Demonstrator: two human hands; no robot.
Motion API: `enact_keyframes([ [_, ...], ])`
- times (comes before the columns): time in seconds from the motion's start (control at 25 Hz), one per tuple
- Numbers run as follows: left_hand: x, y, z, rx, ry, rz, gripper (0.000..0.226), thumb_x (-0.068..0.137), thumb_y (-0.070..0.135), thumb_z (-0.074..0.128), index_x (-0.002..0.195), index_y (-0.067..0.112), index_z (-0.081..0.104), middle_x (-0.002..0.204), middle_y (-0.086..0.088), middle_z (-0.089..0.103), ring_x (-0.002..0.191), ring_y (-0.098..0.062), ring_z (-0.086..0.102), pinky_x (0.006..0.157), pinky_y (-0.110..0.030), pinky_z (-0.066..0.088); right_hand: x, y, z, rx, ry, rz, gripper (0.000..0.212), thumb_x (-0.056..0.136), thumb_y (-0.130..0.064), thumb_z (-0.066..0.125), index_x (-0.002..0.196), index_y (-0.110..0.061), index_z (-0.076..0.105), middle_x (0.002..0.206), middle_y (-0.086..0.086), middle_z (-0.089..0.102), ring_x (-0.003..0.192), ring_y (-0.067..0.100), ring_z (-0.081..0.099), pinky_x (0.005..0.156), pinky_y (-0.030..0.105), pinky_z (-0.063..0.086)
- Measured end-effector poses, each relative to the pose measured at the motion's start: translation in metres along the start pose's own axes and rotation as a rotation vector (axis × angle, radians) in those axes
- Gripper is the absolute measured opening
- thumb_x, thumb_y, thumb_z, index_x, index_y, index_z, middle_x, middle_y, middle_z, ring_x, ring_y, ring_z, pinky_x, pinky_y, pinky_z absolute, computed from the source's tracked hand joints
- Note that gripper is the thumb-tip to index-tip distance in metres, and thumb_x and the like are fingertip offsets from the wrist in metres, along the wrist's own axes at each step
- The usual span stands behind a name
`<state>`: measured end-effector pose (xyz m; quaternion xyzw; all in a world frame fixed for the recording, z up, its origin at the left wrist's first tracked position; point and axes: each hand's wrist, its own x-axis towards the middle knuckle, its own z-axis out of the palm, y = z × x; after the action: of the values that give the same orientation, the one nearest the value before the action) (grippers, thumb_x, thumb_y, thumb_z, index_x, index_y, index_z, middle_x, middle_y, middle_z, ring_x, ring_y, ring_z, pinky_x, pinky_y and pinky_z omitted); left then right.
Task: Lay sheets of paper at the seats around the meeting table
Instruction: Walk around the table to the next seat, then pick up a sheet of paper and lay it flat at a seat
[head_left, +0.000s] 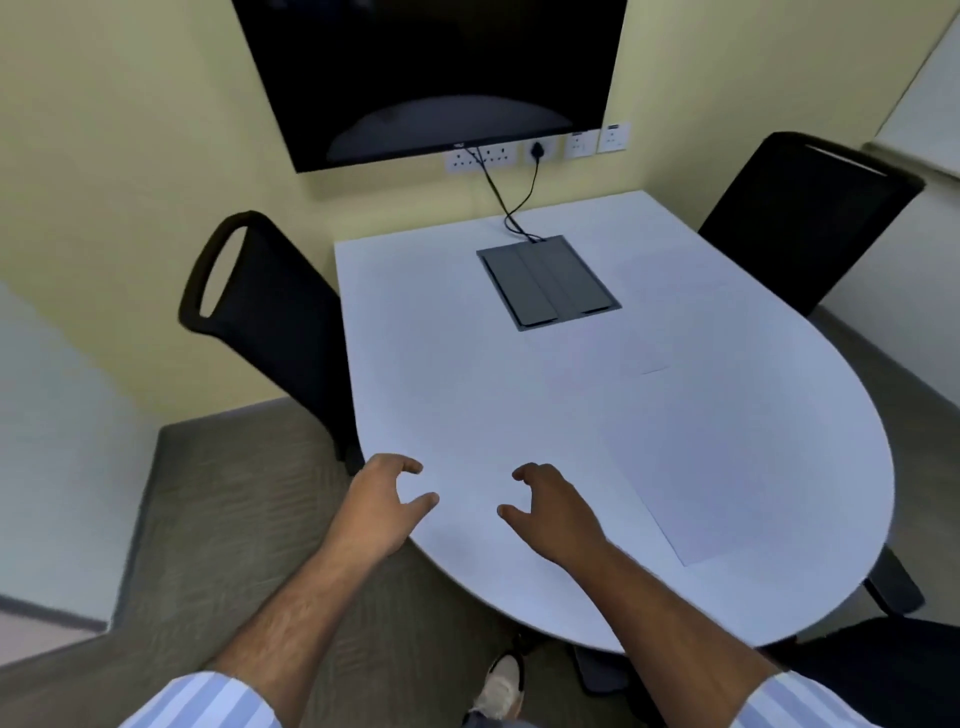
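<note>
The white meeting table (467, 364) fills the middle of the view. One white sheet of paper (727, 467) lies flat near the table's right edge, hard to tell from the tabletop. A fainter sheet (675, 270) seems to lie at the far right, in front of the far chair. My left hand (384, 504) and my right hand (550, 504) hover just over the near left edge, fingers apart and curled, holding nothing. I cannot tell whether a sheet lies under them.
A black chair (260, 306) stands at the table's left side, another (800, 218) at the far right, and a third (883, 670) at the near right. A grey cable box (548, 280) is set into the tabletop, with cables up to wall sockets under a dark screen (431, 73).
</note>
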<state>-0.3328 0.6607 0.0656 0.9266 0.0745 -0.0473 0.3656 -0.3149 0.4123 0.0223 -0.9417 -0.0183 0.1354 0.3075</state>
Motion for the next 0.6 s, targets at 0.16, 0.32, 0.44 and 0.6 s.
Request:
enact_keyframes([
  [0.16,0.052,-0.006,0.004,-0.084,-0.098,-0.082,0.044,0.089,0.039,0.08,0.128,0.026,0.064,0.136,0.009,0.054,0.127,-0.011,0.053,0.095,-0.026,0.043,0.058,0.006,-0.003,0.043,-0.003,0.108,0.057,0.092,-0.05,0.068,0.142,-0.025,0.053,0.142,-0.001,0.056,0.124,0.019,0.06,0.101,0.035,0.05],
  [0.32,0.116,-0.009,-0.005,-0.191,-0.098,-0.126,0.041,0.089,0.037,0.081,0.126,0.026,0.066,0.132,0.009,0.057,0.127,-0.013,0.055,0.092,-0.028,0.046,0.119,0.011,-0.007,0.032,0.012,0.149,0.056,0.091,-0.047,0.071,0.139,-0.022,0.056,0.137,0.004,0.059,0.122,0.021,0.062,0.102,0.034,0.049],
  [0.44,0.161,-0.011,-0.013,-0.286,-0.101,-0.182,0.039,0.089,0.036,0.081,0.124,0.026,0.067,0.13,0.009,0.058,0.124,-0.012,0.055,0.087,-0.03,0.05,0.157,0.003,-0.01,0.06,0.071,0.192,0.053,0.091,-0.043,0.073,0.137,-0.021,0.059,0.134,0.002,0.061,0.116,0.021,0.064,0.099,0.033,0.048],
  [0.6,0.209,-0.012,-0.011,-0.315,-0.153,-0.163,0.037,0.09,0.036,0.08,0.123,0.026,0.067,0.129,0.009,0.06,0.119,-0.011,0.058,0.076,-0.023,0.048,0.188,-0.002,-0.009,0.076,0.119,0.226,0.054,0.091,-0.043,0.073,0.137,-0.021,0.058,0.134,0.002,0.061,0.114,0.022,0.065,0.098,0.035,0.051],
])
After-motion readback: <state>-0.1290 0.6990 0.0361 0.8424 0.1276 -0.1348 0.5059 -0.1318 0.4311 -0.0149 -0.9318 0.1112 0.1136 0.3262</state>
